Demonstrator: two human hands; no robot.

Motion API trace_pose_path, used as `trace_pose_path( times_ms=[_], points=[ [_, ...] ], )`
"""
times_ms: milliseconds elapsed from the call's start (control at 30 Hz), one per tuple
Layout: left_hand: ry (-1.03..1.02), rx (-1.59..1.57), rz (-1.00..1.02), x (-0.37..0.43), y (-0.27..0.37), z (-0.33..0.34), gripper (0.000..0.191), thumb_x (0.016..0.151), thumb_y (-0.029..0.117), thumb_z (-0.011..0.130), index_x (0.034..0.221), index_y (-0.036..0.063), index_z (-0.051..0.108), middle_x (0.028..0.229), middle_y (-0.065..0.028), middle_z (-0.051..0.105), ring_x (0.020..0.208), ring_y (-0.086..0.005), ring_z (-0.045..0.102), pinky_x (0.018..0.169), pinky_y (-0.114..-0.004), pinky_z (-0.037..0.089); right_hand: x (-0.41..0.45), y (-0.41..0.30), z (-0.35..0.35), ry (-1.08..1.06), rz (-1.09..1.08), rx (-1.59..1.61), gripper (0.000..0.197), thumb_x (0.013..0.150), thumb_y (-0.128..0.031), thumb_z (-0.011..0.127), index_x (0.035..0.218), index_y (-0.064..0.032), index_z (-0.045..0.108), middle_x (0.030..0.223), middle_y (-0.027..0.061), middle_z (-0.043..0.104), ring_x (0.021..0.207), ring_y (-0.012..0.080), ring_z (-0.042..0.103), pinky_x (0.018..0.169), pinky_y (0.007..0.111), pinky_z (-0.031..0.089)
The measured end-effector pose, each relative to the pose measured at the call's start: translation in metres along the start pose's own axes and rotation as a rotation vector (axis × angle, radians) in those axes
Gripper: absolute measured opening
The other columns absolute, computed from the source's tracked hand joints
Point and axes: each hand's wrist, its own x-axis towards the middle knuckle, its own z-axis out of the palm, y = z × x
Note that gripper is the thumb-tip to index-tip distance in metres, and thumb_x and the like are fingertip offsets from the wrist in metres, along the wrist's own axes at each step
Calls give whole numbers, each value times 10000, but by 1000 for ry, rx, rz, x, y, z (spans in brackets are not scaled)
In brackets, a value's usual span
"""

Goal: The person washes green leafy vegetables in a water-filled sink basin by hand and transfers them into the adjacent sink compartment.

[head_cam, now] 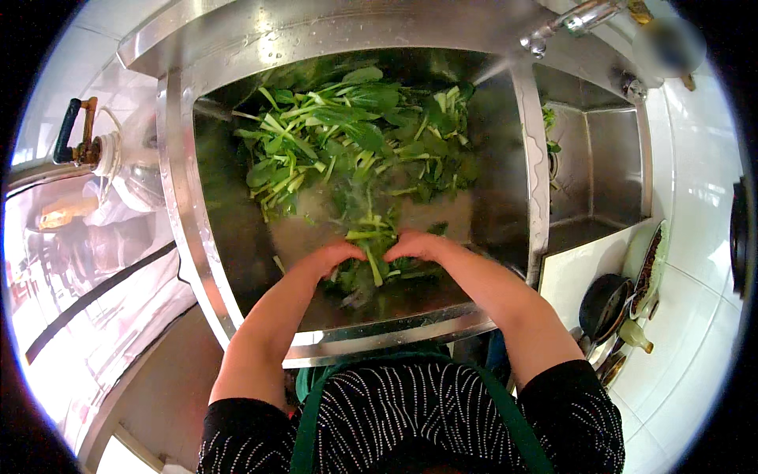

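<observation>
Both my hands are low in the near half of a stainless steel sink basin point(500, 148). My left hand point(343, 253) and my right hand point(411, 245) grip a bunch of leafy greens point(372, 237) from either side. Pale stems stick up between the hands, and some fingers are hidden among the leaves. A larger heap of leafy greens point(349, 121) with green leaves and pale cut stems lies across the far half of the basin. It looks wet and partly under water.
A chrome faucet point(580, 21) juts over the far right corner. A smaller sink point(616, 160) adjoins on the right, with some green leaves inside. A dark pan point(601, 305), a long dish point(648, 272) and a glass bottle point(636, 338) stand to the right. A clear plastic container point(142, 178) is at left.
</observation>
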Motion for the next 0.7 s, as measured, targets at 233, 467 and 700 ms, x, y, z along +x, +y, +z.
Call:
trace_pose_path(
  times_ms=[233,467,700],
  points=[
    [310,-5,198,-19,19,-43,728,657,219,704,1274,53,355,1300,-176,373,1171,-299,391,940,-402,334,-69,-14,-110,521,-134,-517,881,608,-425,740,1259,23,352,1188,243,477,1058,336,503,904,389,414],
    [1025,643,405,18,7,-46,746,675,232,688,1318,173,314,1359,-220,240,1264,-372,245,968,-602,211,8,-71,-81,791,235,-665,847,639,-440,717,1333,-216,286,1406,208,113,1246,483,163,940,639,233],
    [787,1505,464,10,-61,-6,644,702,228,655,1282,237,375,1389,-218,181,1295,-385,149,911,-712,115,-29,-24,-4,284,-150,-1311,728,650,-367,712,1289,-269,375,1440,141,34,1278,452,103,905,718,153]
  ],
)
